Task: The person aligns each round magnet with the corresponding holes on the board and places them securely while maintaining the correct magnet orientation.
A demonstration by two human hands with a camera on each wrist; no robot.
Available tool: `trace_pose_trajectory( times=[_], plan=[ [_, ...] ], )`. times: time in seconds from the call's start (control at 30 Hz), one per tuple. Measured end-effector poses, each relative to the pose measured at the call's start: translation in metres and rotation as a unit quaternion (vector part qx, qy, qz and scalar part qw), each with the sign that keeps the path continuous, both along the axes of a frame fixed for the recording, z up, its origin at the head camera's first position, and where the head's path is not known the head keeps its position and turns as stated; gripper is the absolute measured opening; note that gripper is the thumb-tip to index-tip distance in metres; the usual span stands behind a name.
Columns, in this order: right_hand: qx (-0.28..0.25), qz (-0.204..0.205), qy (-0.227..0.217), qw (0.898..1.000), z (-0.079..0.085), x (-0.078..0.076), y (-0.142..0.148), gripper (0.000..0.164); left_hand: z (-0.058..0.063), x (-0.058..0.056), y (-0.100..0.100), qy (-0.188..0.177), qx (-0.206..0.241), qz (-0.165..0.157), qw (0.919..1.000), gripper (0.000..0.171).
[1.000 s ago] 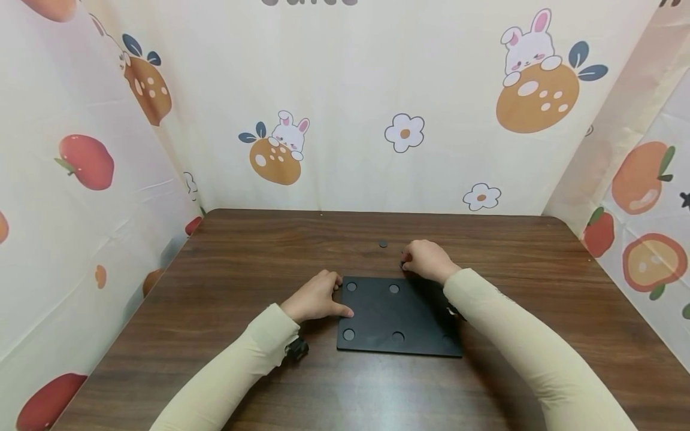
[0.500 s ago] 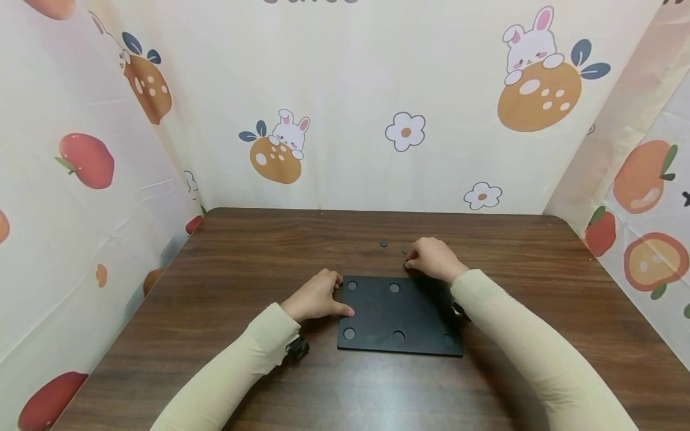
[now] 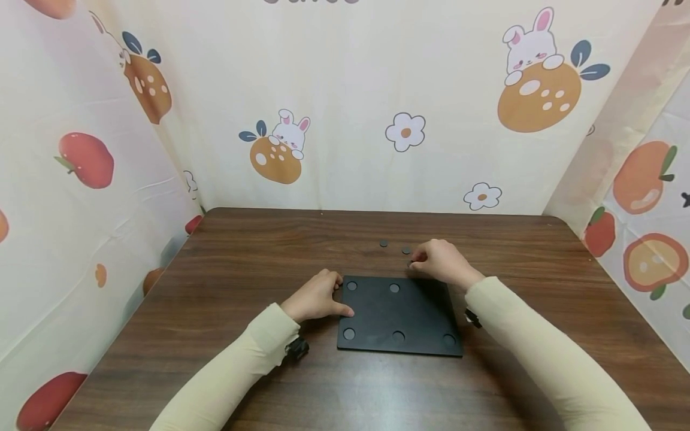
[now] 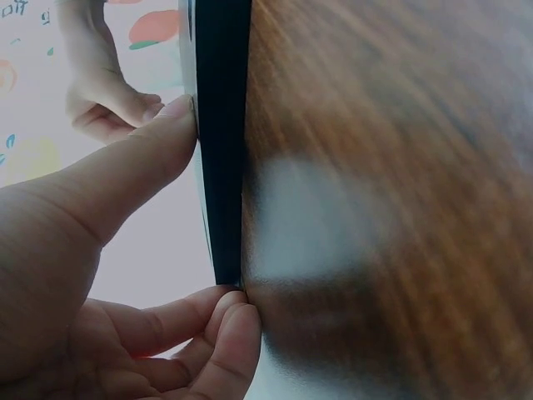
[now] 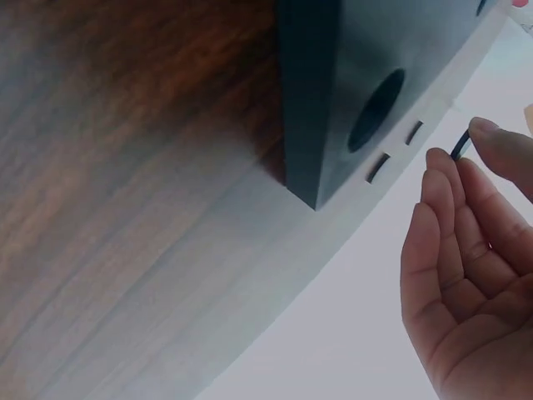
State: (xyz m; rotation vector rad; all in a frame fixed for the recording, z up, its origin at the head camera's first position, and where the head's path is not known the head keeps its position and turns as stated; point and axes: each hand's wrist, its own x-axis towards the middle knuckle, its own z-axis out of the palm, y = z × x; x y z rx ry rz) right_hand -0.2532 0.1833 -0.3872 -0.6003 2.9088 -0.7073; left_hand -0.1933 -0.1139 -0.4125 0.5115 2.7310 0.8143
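A flat black board [image 3: 377, 314] with several round recesses lies on the table. At its left side my left hand [image 3: 317, 296] holds the edge, thumb on the top face and fingers by the far corner; the left wrist view shows the thumb [image 4: 162, 137] against the board's face. Beyond the board's far edge, my right hand [image 3: 442, 261] pinches a small dark disc [image 5: 460, 144] between thumb and fingertips. Two similar discs lie on the table near it, one farther left [image 3: 383, 243] and one closer [image 3: 406, 251]. The board's far right corner is partly shaded by the right hand.
The brown wood-grain table [image 3: 259, 251] reaches back to a printed curtain [image 3: 345, 161], with more printed cloth along the left and right sides. A dark wrist device [image 3: 297, 348] sits at my left cuff.
My right hand has moved slightly right with the pinched disc, uncovering the closer loose disc and the board's near right recess. The left hand and the board have stayed in place.
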Motion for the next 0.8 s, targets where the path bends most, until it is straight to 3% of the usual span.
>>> trace_pose_trajectory(
  times=[0.8],
  plan=[
    [-0.082, 0.004, -0.011, 0.997, 0.005, 0.035, 0.007, 0.011, 0.002, 0.000, 0.000, -0.009, -0.004, 0.003, 0.9999, 0.072]
  ],
)
